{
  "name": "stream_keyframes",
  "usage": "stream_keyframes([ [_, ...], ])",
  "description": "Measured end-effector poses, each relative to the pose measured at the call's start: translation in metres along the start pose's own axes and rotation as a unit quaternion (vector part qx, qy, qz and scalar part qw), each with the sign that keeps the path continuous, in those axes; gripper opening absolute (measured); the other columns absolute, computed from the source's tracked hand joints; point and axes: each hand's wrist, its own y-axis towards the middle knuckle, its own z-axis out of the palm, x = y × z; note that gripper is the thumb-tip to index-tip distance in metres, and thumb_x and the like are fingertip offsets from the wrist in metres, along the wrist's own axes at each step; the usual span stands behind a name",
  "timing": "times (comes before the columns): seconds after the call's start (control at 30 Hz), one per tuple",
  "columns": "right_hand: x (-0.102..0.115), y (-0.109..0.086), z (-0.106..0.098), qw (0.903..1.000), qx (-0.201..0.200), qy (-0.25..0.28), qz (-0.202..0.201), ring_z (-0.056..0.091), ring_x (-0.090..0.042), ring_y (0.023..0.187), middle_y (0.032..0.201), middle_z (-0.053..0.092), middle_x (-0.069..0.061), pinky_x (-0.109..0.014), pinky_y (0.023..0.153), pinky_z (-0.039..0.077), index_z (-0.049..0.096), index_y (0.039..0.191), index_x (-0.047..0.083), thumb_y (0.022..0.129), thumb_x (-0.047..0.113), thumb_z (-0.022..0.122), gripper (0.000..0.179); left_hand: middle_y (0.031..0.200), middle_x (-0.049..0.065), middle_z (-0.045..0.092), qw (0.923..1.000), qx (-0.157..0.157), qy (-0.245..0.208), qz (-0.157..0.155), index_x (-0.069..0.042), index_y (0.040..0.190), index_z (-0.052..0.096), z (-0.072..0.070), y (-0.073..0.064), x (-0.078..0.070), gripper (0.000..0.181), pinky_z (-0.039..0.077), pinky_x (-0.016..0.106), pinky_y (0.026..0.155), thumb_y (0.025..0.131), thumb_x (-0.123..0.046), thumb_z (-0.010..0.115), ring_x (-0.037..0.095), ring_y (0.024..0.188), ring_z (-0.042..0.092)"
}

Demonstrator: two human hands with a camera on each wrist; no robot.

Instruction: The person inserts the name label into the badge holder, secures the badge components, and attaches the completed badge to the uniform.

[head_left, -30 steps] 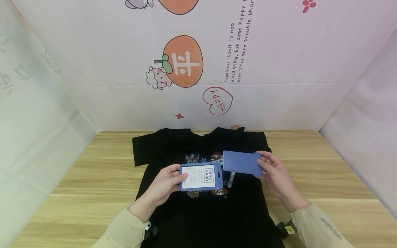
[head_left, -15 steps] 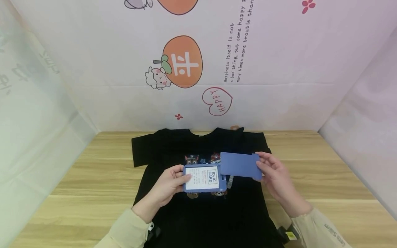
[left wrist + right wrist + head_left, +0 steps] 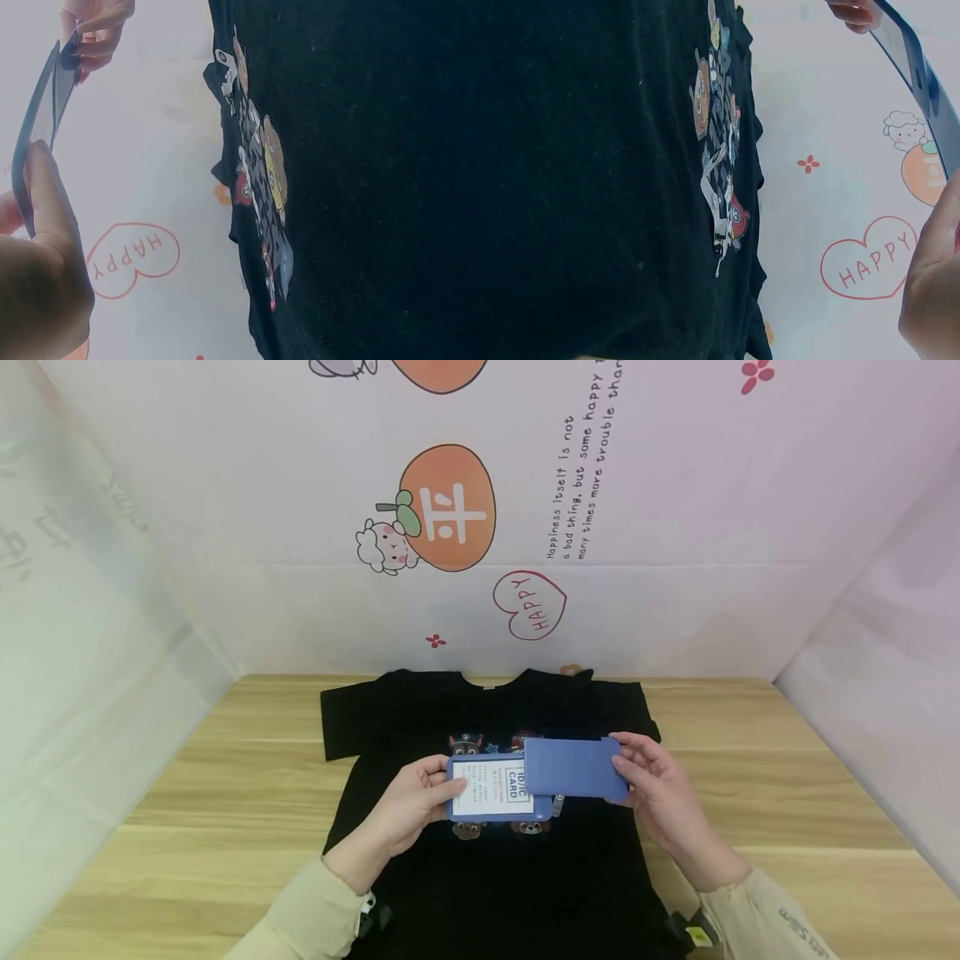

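In the head view my left hand [image 3: 408,797] pinches the left end of a blue ID card holder [image 3: 498,817], thumb on its face. A white insert [image 3: 491,787] printed "ID/IC CARD" shows inside the frame. My right hand [image 3: 663,789] pinches the right end of a plain blue cover panel [image 3: 573,768]. The panel overlaps the holder's right end and hides part of the insert. Whether the two parts engage, I cannot tell. Both are held above the shirt; the right wrist view shows the cover [image 3: 943,124] and the holder [image 3: 904,52] edge-on.
A black T-shirt [image 3: 487,893] with cartoon prints lies spread on the wooden table [image 3: 187,793]. On its print rests a clear strap with a metal clip [image 3: 711,184], mostly covered in the head view. A white printed cloth [image 3: 660,610] rises behind and at both sides.
The cover panel has moved left and slightly down, while the holder has shifted a little right. They now overlap more, and the cover hides part of the insert. Both grips stay the same.
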Motion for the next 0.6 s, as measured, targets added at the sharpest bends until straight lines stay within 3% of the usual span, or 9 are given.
stream_keyframes([
  [0.17, -0.0008, 0.0005, 0.0009, 0.9998, -0.005, -0.019, -0.005, 0.05, -0.006, 0.087, 0.09, 0.052, 0.009, -0.023, 0.066, 0.055, 0.058, 0.112, 0.023, 0.099, 0.01, 0.048, 0.021, 0.11, 0.018, 0.068, 1.0, -0.003, 0.002, 0.002, 0.008, 0.117, 0.048, -0.0005, 0.0, -0.0021, 0.026, 0.057, 0.029, 0.078, 0.095, -0.006, 0.053, 0.013, 0.087, 0.068],
  [0.6, -0.0031, -0.0028, 0.0006, 0.9998, -0.002, -0.013, -0.012, 0.051, -0.004, 0.082, 0.088, 0.053, 0.008, -0.021, 0.066, 0.055, 0.06, 0.11, 0.023, 0.098, 0.007, 0.048, 0.023, 0.112, 0.018, 0.067, 0.9998, -0.016, 0.006, -0.004, 0.008, 0.117, 0.048, -0.0023, -0.0012, -0.0029, 0.026, 0.056, 0.029, 0.079, 0.096, -0.007, 0.053, 0.014, 0.089, 0.069],
])
